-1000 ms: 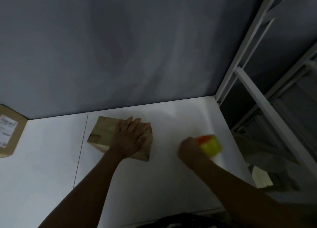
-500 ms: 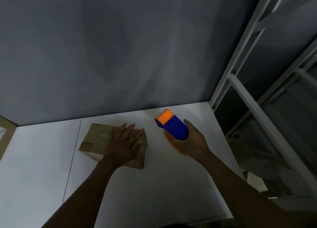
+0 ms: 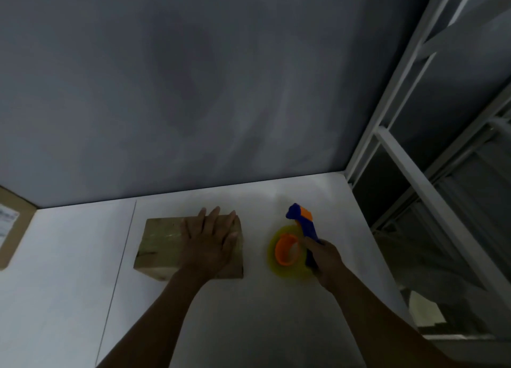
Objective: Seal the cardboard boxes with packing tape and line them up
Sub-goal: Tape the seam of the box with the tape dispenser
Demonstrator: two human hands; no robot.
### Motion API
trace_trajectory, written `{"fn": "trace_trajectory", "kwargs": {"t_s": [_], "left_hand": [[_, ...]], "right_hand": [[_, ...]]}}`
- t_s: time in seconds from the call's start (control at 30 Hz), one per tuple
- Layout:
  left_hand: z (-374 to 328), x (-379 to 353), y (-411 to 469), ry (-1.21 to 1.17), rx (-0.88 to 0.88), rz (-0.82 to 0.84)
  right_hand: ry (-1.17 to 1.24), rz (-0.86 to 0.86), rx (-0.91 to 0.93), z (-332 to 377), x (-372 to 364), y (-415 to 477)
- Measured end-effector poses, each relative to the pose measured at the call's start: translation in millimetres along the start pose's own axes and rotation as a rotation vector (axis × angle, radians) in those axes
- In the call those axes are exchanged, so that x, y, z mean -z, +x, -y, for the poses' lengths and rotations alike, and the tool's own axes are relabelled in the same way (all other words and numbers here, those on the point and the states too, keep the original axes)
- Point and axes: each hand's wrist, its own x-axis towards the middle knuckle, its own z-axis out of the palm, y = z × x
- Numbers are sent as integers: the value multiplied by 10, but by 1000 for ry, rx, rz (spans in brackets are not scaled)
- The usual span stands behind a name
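Box (image 3: 163,243) under left fingers (image 3: 218,221), flat

box (image 3: 166,243) on table (image 3: 69,284) | tape dispenser (image 3: 298,243) right of box | second box (image 3: 13,229) far left

The right hand (image 3: 327,259) has turned the tape dispenser (image 3: 308,230) — its head (image 3: 300,212), lately aimed at the box (image 3: 163,240), now points toward the wall (image 3: 193,91). The roll's orange core (image 3: 286,250) now shows.
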Motion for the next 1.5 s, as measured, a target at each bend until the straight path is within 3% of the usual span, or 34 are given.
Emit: {"fn": "trace_trajectory", "kwargs": {"t_s": [0.27,0.43,0.5,0.57,0.67,0.77,0.87,1.07,1.23,1.5], "left_hand": [[57,-37,17,-54,-28,8],[134,-3,39,-195,-33,-12],[157,58,24,-231,-46,31],[191,91,5,-199,-80,89],[240,63,-35,-125,-137,73],[249,24,-78,-100,-161,53],[236,30,-94,-55,-174,46],[266,46,-73,-23,-188,81],[264,26,-107,86,-195,95],[241,24,-84,13,-159,91]], "right_hand": [[-371,-135,118,-57,155,165],[-501,-146,88,-176,246,199],[-707,-193,101,-168,160,207],[-870,-316,248,-134,-10,186],[-808,-242,439,16,-396,-64],[-171,172,95,50,-802,-353],[71,323,-119,-8,-975,-422],[85,292,-130,1,-1027,-336],[-1,229,-20,33,-1081,-318],[-37,95,56,-18,-1169,-187]]}}
